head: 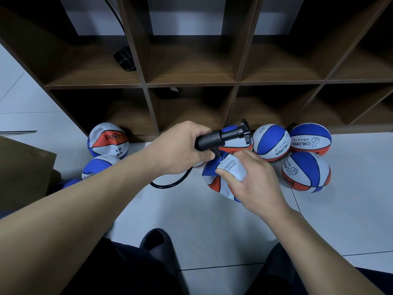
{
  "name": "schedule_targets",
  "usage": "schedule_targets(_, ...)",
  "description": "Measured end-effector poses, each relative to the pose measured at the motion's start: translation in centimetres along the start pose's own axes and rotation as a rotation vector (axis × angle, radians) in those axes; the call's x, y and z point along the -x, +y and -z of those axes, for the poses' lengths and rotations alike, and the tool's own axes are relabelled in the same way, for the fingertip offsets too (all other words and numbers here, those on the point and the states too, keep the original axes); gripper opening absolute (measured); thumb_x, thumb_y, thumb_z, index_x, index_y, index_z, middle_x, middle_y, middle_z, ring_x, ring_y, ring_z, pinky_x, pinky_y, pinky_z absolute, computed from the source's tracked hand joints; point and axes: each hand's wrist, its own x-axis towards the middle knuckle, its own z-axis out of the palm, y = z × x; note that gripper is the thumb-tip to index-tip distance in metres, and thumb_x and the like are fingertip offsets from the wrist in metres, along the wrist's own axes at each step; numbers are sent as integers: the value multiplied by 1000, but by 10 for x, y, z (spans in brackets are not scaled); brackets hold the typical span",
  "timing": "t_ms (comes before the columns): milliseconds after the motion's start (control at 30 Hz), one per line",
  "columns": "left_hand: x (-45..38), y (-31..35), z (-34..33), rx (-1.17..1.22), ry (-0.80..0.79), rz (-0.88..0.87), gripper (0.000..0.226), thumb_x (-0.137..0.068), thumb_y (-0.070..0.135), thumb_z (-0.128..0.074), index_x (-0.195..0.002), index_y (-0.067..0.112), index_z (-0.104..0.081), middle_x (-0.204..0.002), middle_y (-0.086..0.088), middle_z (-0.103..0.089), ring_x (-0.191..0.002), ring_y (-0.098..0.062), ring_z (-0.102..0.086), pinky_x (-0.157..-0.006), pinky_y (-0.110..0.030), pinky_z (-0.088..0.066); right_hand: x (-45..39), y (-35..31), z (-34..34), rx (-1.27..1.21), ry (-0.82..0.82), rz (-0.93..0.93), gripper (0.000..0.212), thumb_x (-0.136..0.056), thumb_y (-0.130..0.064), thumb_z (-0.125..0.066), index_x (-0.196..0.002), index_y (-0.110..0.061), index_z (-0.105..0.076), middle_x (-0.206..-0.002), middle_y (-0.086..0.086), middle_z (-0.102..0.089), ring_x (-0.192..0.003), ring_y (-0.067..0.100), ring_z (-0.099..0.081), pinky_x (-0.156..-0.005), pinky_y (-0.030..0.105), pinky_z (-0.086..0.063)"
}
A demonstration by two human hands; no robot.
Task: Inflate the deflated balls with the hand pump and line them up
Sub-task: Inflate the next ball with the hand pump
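My left hand (pixel 180 147) grips the body of a black hand pump (pixel 223 136), its T-handle pointing right. The pump's black hose (pixel 170 184) loops down to the floor, and its needle meets a limp, crumpled red, white and blue ball (pixel 217 177). My right hand (pixel 253 179) holds that deflated ball, thumb pressed on its white panel beside the needle. Three round balls of the same colours sit at the right: (pixel 271 142), (pixel 310 141), (pixel 306 172). Another lies behind the pump (pixel 234 146). Two flatter balls rest at the left (pixel 107 141), (pixel 97 167).
A dark wooden cubby shelf (pixel 191 84) stands on the white tiled floor (pixel 191 220) right behind the balls; a black object (pixel 124 58) lies in one upper cubby. A brown cardboard box (pixel 23 167) is at the left. My knees and a black slipper (pixel 157 241) fill the bottom.
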Motion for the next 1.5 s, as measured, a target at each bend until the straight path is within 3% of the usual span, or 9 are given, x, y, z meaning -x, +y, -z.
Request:
schedule_targets(133, 2, -1, -4, 71, 18, 80, 11, -93, 24, -85, -89, 24, -74, -72, 5, -67, -64, -11, -59, -62, -29, -49, 0, 1, 1, 55, -2, 35, 38, -93, -55, -76, -96, -19, -63, -91, -8, -62, -84, 19, -59, -75, 42, -53)
schedule_targets(267, 4, 1, -6, 111, 37, 108, 9, -93, 24, -85, -91, 26, -77, -78, 1, -72, -72, -20, -65, -65, -33, -54, -1, 0, 1, 47, 10, 42, 35, -93, -52, -77, -91, -19, -63, -88, -8, -64, -82, 19, -60, -72, 42, -53)
schedule_targets(433, 8, 2, -10, 158, 54, 97, 9, -94, 20, -84, -89, 21, -77, -65, 7, -62, -57, -7, -53, -55, -16, -42, -6, -5, 4, 41, 22, 64, 34, -94, -49, -77, -86, -19, -64, -84, -8, -64, -77, 18, -60, -68, 41, -52)
schedule_targets(533, 10, 3, -13, 121, 61, 69, 10, -93, 21, -85, -88, 23, -76, -71, 1, -66, -60, -8, -53, -54, -15, -41, -6, -7, 4, 62, 24, 85, 36, -95, -51, -74, -87, -17, -64, -83, -6, -64, -76, 19, -60, -66, 42, -52)
schedule_targets(667, 11, 5, -16, 73, 45, 53, 19, -90, 17, -86, -82, 29, -73, -67, 12, -64, -61, -6, -56, -54, -12, -39, -6, -7, 3, 90, 4, 107, 39, -95, -54, -69, -92, -15, -66, -87, -4, -67, -79, 22, -62, -68, 42, -53)
schedule_targets(900, 8, 3, -4, -37, -121, -7, 15, -86, 17, -90, -81, 20, -76, -67, 13, -64, -58, -5, -54, -54, -15, -39, 4, -12, -1, 56, -41, 126, 39, -95, -50, -76, -120, -21, -73, -107, 1, -77, -97, 26, -69, -77, 40, -58)
schedule_targets(1033, 5, 3, -1, -52, -152, 11, 12, -87, 17, -90, -86, 16, -78, -61, 19, -59, -57, -3, -52, -52, -12, -37, 7, -11, -6, -24, -79, 65, 39, -95, -48, -78, -125, -26, -68, -100, -8, -72, -94, 18, -63, -75, 33, -50)
schedule_targets(1333, 1, -26, -10, -142, -181, 142, 26, -91, 33, -87, -78, 25, -65, -59, 11, -52, -50, -6, -46, -48, -15, -33, 8, 13, -47, -170, -173, -153, 29, -89, -50, -80, -108, -31, -70, -102, -14, -68, -97, 10, -60, -85, 36, -54)
schedule_targets(1500, -1, -37, -11, -180, -105, 178, 21, -97, 39, -79, -98, 22, -65, -80, 4, -74, -65, -7, -74, -67, -37, -60, 23, 35, -85, -260, -284, -246, 25, -85, -43, -83, -108, -41, -72, -105, -18, -68, -107, 6, -58, -87, 29, -49)
